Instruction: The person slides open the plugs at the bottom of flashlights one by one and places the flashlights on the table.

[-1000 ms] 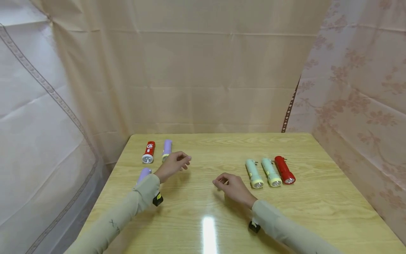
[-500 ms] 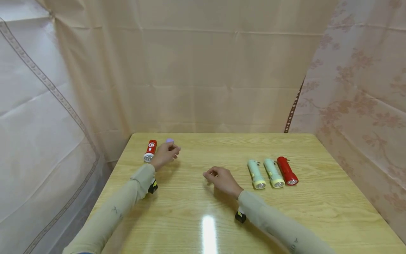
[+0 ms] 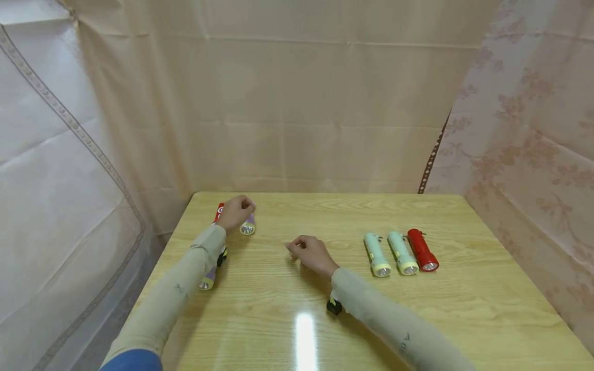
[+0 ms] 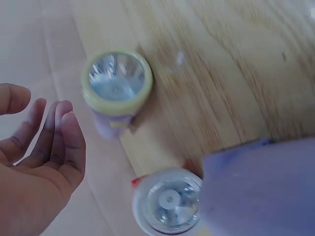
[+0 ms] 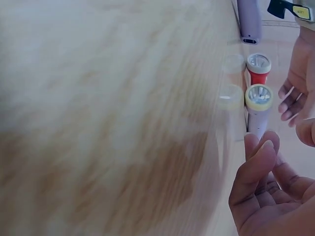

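Observation:
My left hand (image 3: 235,212) hovers over the purple flashlight (image 3: 248,225) at the back left, partly covering it. In the left wrist view its loosely bent fingers hold nothing, and the yellow-rimmed lens lies apart from them. A red flashlight (image 3: 220,208) with a white-rimmed head (image 4: 170,202) is mostly hidden behind that hand. Closer to me, another purple flashlight (image 3: 207,279) is partly under the left forearm. My right hand (image 3: 313,253) is over the middle of the table, fingers relaxed around nothing.
On the right lie two mint-green flashlights (image 3: 377,255) and a red flashlight (image 3: 423,251), side by side. The wooden table (image 3: 278,319) has a curtain (image 3: 315,113) behind it and hanging cloth on both sides.
The left hand has moved back and leftward to the far purple flashlight. The right hand has drifted left and slightly forward. No flashlight has been picked up.

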Demonstrator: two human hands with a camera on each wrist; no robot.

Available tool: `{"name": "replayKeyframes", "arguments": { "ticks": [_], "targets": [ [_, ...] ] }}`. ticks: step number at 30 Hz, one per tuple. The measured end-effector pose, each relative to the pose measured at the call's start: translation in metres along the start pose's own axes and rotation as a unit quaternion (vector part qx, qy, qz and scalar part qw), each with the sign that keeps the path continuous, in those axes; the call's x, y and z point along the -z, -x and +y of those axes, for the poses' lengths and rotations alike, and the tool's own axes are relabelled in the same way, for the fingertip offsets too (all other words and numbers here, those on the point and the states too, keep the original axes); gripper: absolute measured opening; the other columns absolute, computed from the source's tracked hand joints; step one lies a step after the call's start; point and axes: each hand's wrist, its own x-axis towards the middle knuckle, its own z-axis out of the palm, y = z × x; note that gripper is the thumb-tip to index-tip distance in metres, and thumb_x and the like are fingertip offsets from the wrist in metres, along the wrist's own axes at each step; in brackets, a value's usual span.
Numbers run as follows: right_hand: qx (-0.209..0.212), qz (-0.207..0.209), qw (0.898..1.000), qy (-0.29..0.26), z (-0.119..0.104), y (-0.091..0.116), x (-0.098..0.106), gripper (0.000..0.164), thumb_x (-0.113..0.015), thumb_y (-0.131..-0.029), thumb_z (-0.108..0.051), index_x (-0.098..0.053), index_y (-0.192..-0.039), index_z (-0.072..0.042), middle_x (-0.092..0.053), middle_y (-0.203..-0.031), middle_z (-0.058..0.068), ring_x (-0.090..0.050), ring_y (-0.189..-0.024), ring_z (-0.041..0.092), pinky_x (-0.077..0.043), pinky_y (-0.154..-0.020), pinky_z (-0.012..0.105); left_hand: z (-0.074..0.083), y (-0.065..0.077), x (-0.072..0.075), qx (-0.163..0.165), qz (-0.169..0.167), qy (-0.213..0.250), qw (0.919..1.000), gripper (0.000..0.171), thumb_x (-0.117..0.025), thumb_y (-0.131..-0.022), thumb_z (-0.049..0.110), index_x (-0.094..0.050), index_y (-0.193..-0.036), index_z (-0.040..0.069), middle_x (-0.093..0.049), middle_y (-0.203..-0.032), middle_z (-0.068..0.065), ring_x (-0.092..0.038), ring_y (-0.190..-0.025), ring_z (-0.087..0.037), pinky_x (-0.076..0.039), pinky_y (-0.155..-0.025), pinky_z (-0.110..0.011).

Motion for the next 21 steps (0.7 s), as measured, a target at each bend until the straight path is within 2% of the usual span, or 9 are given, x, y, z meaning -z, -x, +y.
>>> {"name": "replayKeyframes", "arguments": {
  "ticks": [3,6,10,15,21],
  "targets": [
    [-0.012,0.003,1.0,-0.026,-0.002,-0.008,-0.006,0.037,-0.059,-0.105,-0.041,-0.068,-0.114,-0.007,-0.074,-0.099,0.01,-0.051,-0.054,0.018,-0.045,-0.049,0.029,-0.008,-0.006,0.001,0.003,0.008,-0.013,0.9999,0.022,-0.059,-0.1,0.017,-0.068,-0.109,-0.001,-0.07,-0.106,-0.017,-0.065,-0.1,-0.032,-0.053,-0.089,-0.046],
    [-0.015,0.003,0.999,-0.03,-0.004,-0.017,-0.013,0.037,-0.059,-0.105,-0.043,-0.068,-0.113,-0.008,-0.074,-0.099,0.01,-0.053,-0.054,0.018,-0.046,-0.049,0.029,-0.011,-0.009,0.002,0.013,0.015,-0.017,0.9997,0.023,-0.058,-0.099,0.017,-0.068,-0.108,-0.001,-0.07,-0.106,-0.018,-0.064,-0.099,-0.031,-0.053,-0.088,-0.044],
    [-0.015,0.004,1.0,-0.027,-0.009,-0.029,-0.022,0.036,-0.059,-0.105,-0.042,-0.068,-0.112,-0.008,-0.073,-0.097,0.01,-0.056,-0.055,0.018,-0.046,-0.049,0.028,-0.009,-0.013,0.002,0.025,0.021,-0.011,0.9994,0.02,-0.059,-0.098,0.016,-0.069,-0.105,0.001,-0.07,-0.103,-0.015,-0.063,-0.095,-0.028,-0.052,-0.084,-0.041],
    [-0.034,0.013,0.998,-0.046,-0.015,-0.045,-0.032,0.037,-0.059,-0.105,-0.038,-0.068,-0.112,-0.003,-0.073,-0.094,0.012,-0.052,-0.05,0.015,-0.043,-0.046,0.027,-0.004,-0.018,0.0,0.02,0.03,0.002,0.9994,0.015,-0.06,-0.096,0.013,-0.069,-0.101,0.002,-0.07,-0.099,-0.013,-0.062,-0.091,-0.027,-0.051,-0.081,-0.039],
    [-0.065,0.043,0.995,-0.06,-0.019,-0.065,-0.046,0.035,-0.063,-0.104,-0.035,-0.068,-0.105,-0.001,-0.073,-0.086,0.012,-0.049,-0.046,0.012,-0.044,-0.043,0.025,-0.007,-0.028,-0.003,0.041,0.039,-0.021,0.9982,0.018,-0.059,-0.092,0.01,-0.068,-0.103,-0.001,-0.07,-0.102,-0.018,-0.063,-0.095,-0.031,-0.052,-0.085,-0.041]
  ]
}}
